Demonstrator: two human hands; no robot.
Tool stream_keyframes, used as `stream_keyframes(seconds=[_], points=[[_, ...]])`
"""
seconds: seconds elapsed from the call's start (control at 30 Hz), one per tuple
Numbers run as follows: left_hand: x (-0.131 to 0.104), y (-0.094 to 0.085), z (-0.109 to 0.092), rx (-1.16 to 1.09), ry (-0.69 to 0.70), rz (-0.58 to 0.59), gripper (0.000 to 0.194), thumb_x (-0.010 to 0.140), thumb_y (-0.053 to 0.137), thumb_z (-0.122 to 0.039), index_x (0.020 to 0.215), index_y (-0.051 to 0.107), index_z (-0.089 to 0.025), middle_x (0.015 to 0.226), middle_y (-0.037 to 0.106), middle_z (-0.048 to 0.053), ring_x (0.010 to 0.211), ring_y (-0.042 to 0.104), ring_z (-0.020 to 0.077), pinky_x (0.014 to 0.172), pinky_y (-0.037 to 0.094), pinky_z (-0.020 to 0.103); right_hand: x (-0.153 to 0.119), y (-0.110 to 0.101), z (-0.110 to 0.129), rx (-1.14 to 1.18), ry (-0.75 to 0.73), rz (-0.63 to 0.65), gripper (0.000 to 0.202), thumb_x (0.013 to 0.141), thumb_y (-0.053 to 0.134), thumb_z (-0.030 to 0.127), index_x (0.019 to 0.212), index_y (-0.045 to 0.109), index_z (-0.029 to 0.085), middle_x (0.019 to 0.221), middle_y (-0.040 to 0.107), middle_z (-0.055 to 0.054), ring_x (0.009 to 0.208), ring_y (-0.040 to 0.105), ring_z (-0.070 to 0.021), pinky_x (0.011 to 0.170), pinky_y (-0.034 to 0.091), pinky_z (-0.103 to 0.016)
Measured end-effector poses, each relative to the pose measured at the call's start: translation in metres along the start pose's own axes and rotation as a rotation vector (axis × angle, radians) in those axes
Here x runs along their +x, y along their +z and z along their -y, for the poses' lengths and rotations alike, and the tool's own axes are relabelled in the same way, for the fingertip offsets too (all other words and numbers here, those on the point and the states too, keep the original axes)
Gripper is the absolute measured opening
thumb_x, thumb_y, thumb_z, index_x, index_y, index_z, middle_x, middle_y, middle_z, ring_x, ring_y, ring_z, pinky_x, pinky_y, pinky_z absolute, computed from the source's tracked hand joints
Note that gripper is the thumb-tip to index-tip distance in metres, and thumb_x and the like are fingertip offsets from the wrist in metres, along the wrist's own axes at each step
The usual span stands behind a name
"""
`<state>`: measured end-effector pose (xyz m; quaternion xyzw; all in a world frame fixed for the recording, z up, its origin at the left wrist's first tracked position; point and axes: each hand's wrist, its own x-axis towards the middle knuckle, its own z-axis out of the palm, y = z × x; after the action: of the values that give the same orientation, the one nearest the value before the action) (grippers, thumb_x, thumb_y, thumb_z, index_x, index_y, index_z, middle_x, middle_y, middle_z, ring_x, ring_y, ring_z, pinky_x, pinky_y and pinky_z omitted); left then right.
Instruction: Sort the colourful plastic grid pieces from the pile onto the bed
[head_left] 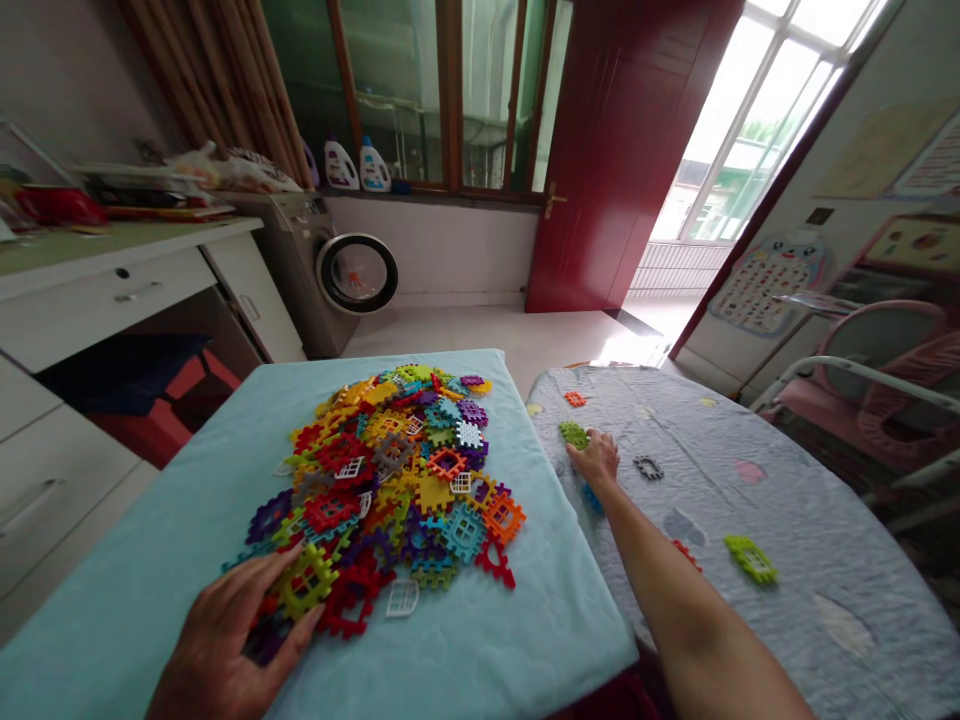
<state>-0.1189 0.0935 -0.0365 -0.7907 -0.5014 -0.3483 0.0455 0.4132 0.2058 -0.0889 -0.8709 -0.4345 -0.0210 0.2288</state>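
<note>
A heap of colourful plastic interlocking blocks point(397, 460) covers the middle of the light-blue cloth point(525, 620). At the heap's near left edge, my left hand point(232, 620) has thumb and fingers around a yellow-green window-frame block point(309, 580). My right hand point(597, 458) reaches over the grey-blue cover on the right, its fingers closed on a green block point(573, 433). A blue block point(592, 498) lies partly hidden beneath my right wrist. Near my left hand are a red frame block point(352, 603) and a white window piece point(403, 598).
On the grey-blue cover point(810, 520) lie an orange block point(575, 398), a grey frame block point(649, 467), a lime frame block point(750, 558) and a red block point(686, 554) beside my forearm. A pink chair point(885, 375) stands at right. Behind are a washing machine point(300, 270) and red door point(622, 150).
</note>
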Motion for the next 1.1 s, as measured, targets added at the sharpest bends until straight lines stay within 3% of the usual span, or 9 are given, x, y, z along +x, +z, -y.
stream_keyframes(seconds=[0.27, 0.4, 0.5, 0.6, 0.8, 1.1], points=[[0.007, -0.007, -0.011, -0.016, -0.015, -0.006, 0.054, 0.086, 0.062, -0.050, 0.135, 0.050, -0.030, 0.119, 0.062, 0.011, 0.108, 0.060, 0.0338, 0.100, 0.045, 0.054, 0.012, 0.002, -0.005, -0.012, 0.051, 0.109, 0.078, 0.076, 0.070, 0.053, 0.136, 0.051, 0.007, 0.132, 0.055, -0.026, 0.121, 0.054, -0.0379, 0.093, 0.044, -0.046], [0.009, -0.010, -0.016, -0.007, -0.024, -0.002, 0.052, 0.087, 0.060, -0.052, 0.133, 0.051, -0.028, 0.118, 0.062, 0.012, 0.108, 0.059, 0.0338, 0.100, 0.045, 0.055, 0.013, -0.016, -0.026, -0.014, 0.029, 0.167, 0.065, 0.084, 0.061, 0.052, 0.131, 0.056, 0.008, 0.124, 0.062, -0.022, 0.118, 0.057, -0.0330, 0.092, 0.044, -0.040], [0.010, -0.011, -0.018, 0.005, 0.003, -0.011, 0.053, 0.088, 0.060, -0.052, 0.132, 0.052, -0.025, 0.118, 0.062, 0.013, 0.108, 0.059, 0.0341, 0.100, 0.045, 0.055, -0.006, -0.027, -0.048, -0.023, -0.033, 0.243, 0.059, 0.076, 0.071, 0.051, 0.119, 0.066, 0.011, 0.113, 0.066, -0.017, 0.111, 0.059, -0.0305, 0.091, 0.043, -0.035], [0.012, -0.012, -0.019, 0.019, 0.032, -0.028, 0.052, 0.088, 0.061, -0.051, 0.131, 0.053, -0.023, 0.117, 0.063, 0.013, 0.107, 0.061, 0.0338, 0.099, 0.046, 0.054, -0.034, -0.030, -0.062, -0.077, -0.139, 0.282, 0.063, 0.069, 0.075, 0.047, 0.121, 0.065, 0.013, 0.114, 0.065, -0.016, 0.109, 0.058, -0.0301, 0.091, 0.041, -0.034], [0.015, -0.014, -0.021, 0.046, 0.085, -0.040, 0.050, 0.089, 0.062, -0.045, 0.132, 0.051, -0.022, 0.117, 0.063, 0.014, 0.107, 0.060, 0.0339, 0.099, 0.046, 0.055, -0.061, -0.029, -0.058, -0.089, -0.222, 0.263, 0.046, 0.073, 0.067, 0.027, 0.117, 0.067, 0.014, 0.110, 0.064, -0.014, 0.101, 0.058, -0.0243, 0.092, 0.039, -0.031], [0.024, -0.024, -0.033, 0.067, 0.085, -0.080, 0.048, 0.090, 0.061, -0.046, 0.130, 0.053, -0.022, 0.116, 0.064, 0.013, 0.107, 0.062, 0.0338, 0.098, 0.049, 0.055, -0.060, -0.042, -0.057, 0.020, -0.179, 0.210, 0.057, 0.071, 0.071, 0.038, 0.121, 0.063, 0.014, 0.114, 0.065, -0.014, 0.109, 0.060, -0.0283, 0.095, 0.044, -0.037]])
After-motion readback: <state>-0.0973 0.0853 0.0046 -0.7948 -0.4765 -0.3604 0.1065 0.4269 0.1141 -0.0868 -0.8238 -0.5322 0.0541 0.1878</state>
